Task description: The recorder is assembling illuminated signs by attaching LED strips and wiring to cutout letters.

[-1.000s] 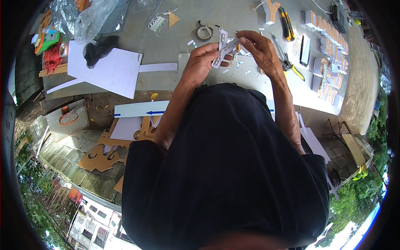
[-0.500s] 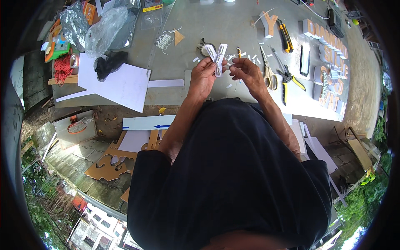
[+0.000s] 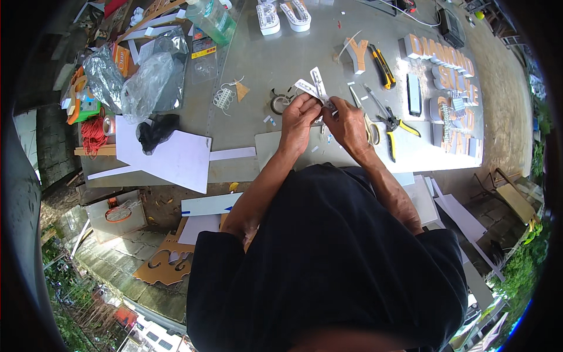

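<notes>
Both hands meet around a white, Y-shaped channel letter (image 3: 317,84) with small parts set along its hollow inside. My left hand (image 3: 299,124) grips its lower stem from the left, fingers closed. My right hand (image 3: 348,124) pinches at the same lower end; anything small between those fingertips is hidden. The letter's two arms point up, tilted to the left. A roll of black tape (image 3: 275,106) lies just left of the hands. To the right are scissors (image 3: 373,131) and yellow-handled pliers (image 3: 396,123). Small white scraps lie under and around the hands.
A yellow-black utility knife (image 3: 384,71), a phone (image 3: 414,101) and a wood-faced letter (image 3: 357,56) lie right of centre. Several finished letters (image 3: 443,53) line the table's right side. Plastic bags (image 3: 150,81) and a white sheet (image 3: 182,158) fill the left; a bottle (image 3: 212,22) stands behind.
My right hand has come in from beside the letter and now touches its lower end. The letter has tilted left. The view has shifted, showing more of the table's far side.
</notes>
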`<state>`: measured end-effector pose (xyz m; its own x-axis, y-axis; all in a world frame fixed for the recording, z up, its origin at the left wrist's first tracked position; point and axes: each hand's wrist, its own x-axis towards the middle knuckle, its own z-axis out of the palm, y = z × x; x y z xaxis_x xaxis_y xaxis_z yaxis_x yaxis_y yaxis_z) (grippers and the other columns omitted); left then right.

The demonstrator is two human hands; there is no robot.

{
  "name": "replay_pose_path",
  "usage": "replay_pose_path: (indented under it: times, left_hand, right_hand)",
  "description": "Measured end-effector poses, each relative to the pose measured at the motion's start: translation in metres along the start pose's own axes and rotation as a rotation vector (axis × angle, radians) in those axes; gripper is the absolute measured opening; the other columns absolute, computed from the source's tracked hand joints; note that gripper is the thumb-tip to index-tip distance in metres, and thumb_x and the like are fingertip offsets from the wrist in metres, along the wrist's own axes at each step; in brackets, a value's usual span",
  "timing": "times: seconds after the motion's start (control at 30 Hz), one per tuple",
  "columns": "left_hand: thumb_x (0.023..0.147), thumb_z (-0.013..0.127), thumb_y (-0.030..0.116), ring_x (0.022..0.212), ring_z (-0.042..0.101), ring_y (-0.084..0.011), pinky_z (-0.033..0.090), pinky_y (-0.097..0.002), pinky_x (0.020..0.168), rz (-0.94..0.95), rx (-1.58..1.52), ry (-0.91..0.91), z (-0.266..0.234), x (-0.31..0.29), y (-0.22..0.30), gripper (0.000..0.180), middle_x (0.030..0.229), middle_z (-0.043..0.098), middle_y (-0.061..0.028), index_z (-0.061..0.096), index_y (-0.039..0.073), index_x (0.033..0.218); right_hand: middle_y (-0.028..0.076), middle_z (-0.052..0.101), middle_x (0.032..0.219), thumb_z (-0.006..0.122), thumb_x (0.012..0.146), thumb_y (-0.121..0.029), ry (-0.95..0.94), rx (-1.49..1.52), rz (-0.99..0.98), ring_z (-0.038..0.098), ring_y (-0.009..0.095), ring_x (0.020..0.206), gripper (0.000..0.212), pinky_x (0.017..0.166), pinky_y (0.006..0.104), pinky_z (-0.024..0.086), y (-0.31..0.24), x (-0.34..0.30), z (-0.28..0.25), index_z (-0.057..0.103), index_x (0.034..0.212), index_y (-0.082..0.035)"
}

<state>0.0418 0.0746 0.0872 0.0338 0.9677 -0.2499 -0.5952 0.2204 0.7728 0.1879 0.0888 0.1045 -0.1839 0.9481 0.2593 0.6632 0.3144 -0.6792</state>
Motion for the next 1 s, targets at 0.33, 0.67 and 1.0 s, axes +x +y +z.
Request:
replay_pose_path:
  times: [0.33,0.67,1.0]
  left_hand:
    - [0.099,0.058,0.002,0.098,0.072,-0.0242,0.058,-0.0322,0.086,-0.09,0.314,-0.086,-0.001,0.052,-0.007,0.03,0.117,0.07,-0.0184,0.059,-0.006,0.127]
    - [0.084,0.074,0.008,0.077,0.073,-0.0194,0.057,-0.0316,0.069,0.151,0.898,0.004,0.025,0.167,-0.054,0.053,0.096,0.075,-0.0148,0.057,-0.001,0.134]
    - [0.086,0.072,0.013,0.064,0.073,-0.0259,0.057,-0.0381,0.068,-0.03,0.826,0.147,0.064,0.194,-0.058,0.015,0.075,0.074,-0.0157,0.074,-0.001,0.09]
  right_hand:
    - [0.023,0.068,0.071,0.069,0.085,-0.021,0.303,-0.247,0.125,0.069,0.04,0.066,0.026,0.065,0.0451,0.055,0.074,0.148,-0.082,0.069,0.087,0.004]
    - [0.019,0.064,0.061,0.064,0.086,-0.023,0.185,-0.163,0.427,0.067,0.03,0.056,0.031,0.059,0.0387,0.055,0.161,0.116,-0.04,0.068,0.077,0.007]
    - [0.025,0.064,0.062,0.066,0.082,-0.023,0.303,-0.151,0.419,0.066,0.042,0.059,0.031,0.06,0.0462,0.054,0.146,0.135,-0.069,0.066,0.069,0.005]
